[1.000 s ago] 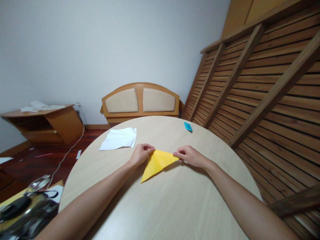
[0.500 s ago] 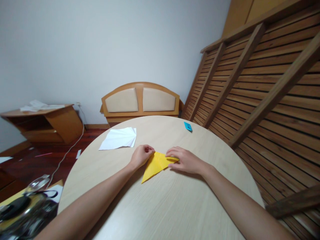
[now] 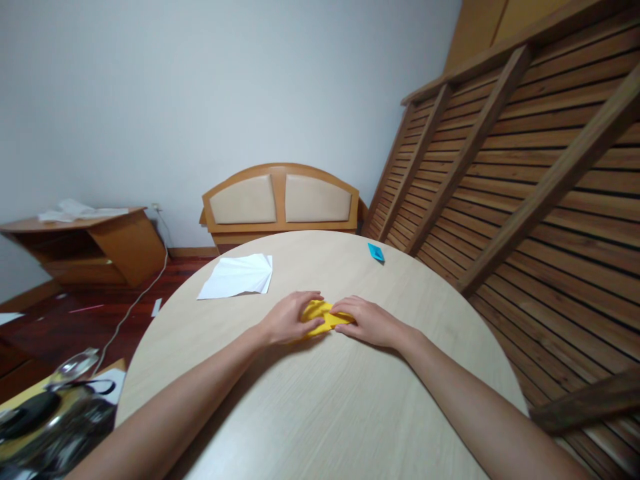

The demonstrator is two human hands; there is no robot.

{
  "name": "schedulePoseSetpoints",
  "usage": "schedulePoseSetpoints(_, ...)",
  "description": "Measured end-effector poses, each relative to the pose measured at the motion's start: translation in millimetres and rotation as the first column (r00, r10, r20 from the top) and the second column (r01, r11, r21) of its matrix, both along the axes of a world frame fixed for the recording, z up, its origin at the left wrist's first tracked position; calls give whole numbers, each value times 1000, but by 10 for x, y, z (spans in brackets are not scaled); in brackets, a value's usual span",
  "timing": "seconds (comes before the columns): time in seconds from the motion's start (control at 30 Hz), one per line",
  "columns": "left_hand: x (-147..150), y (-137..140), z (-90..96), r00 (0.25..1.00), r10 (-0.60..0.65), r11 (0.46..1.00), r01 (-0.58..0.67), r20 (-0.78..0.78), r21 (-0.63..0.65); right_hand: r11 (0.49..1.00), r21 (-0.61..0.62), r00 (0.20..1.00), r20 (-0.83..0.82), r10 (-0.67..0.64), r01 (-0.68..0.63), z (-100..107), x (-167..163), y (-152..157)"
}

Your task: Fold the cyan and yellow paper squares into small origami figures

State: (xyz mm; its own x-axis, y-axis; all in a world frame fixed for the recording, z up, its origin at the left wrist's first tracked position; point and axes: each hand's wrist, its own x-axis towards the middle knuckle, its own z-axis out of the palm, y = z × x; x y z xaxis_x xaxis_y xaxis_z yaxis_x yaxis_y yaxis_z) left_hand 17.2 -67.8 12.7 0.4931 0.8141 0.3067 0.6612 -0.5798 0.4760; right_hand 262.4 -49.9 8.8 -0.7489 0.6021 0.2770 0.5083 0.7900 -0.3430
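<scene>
A folded piece of yellow paper (image 3: 329,319) lies on the round table (image 3: 320,407), mostly covered by my two hands. My left hand (image 3: 293,317) grips its left side, with the thumb in front and the fingers curled over the far edge. On the right side, my right hand (image 3: 367,321) holds the paper between thumb and fingers. Only the middle of the yellow paper shows between the fingertips; its left corner is hidden under my left hand.
A creased white sheet (image 3: 237,277) lies at the table's far left. Near the far right edge sits a small blue folded paper (image 3: 376,253). A slatted wooden frame (image 3: 540,200) leans along the right. Assorted clutter, including a clear glass-like item (image 3: 75,367), stands at lower left.
My left hand has moved from pinching the top corner to wrapping the left side. The paper's left flap, which pointed toward me, is now folded up under that hand. My right hand stays nearly still.
</scene>
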Motion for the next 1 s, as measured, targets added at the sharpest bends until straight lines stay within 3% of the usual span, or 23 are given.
schedulePoseSetpoints(0.17,8,-55,-23,986,-54,999,52,-156,-14,999,-10,999,-20,-44,44,-13,58,46)
schedulePoseSetpoints(1.0,-88,-8,5,952,-151,987,162,-265,16,997,-13,997,-12,-75,75,-4,82,49)
